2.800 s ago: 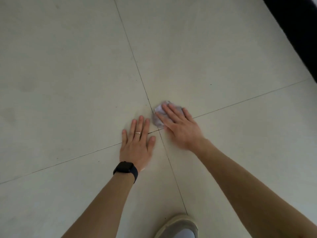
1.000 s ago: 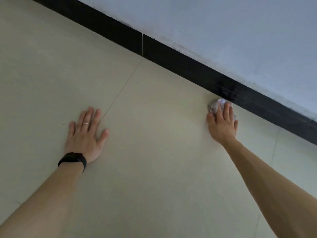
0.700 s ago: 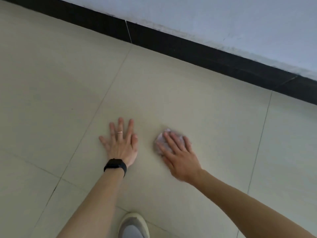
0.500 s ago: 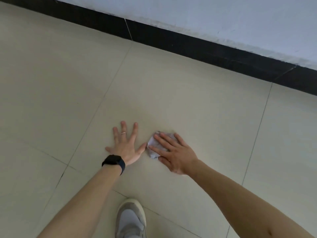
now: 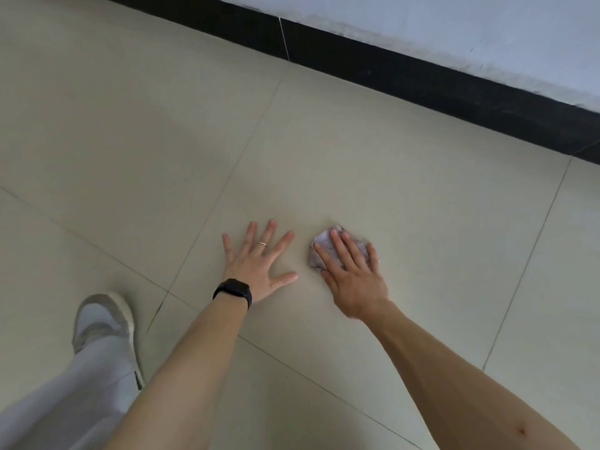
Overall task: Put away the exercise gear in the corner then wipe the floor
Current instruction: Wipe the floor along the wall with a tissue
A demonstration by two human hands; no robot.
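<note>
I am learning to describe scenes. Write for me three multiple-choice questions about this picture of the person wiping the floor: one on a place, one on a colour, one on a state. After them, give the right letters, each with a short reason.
1. Where is the crumpled cloth?
A. in a bucket
B. under the fingers of the right hand
C. on a chair

2. What colour is the band on the left wrist?
A. red
B. white
C. black

3. How is the left hand?
A. spread flat on the floor
B. closed in a fist
C. holding a bottle

Answers:
1 B: the straight fingers lie over the cloth and press it down.
2 C: the band is plainly black against the arm.
3 A: its fingers are fanned out and the palm lies on the floor, holding nothing.
</note>
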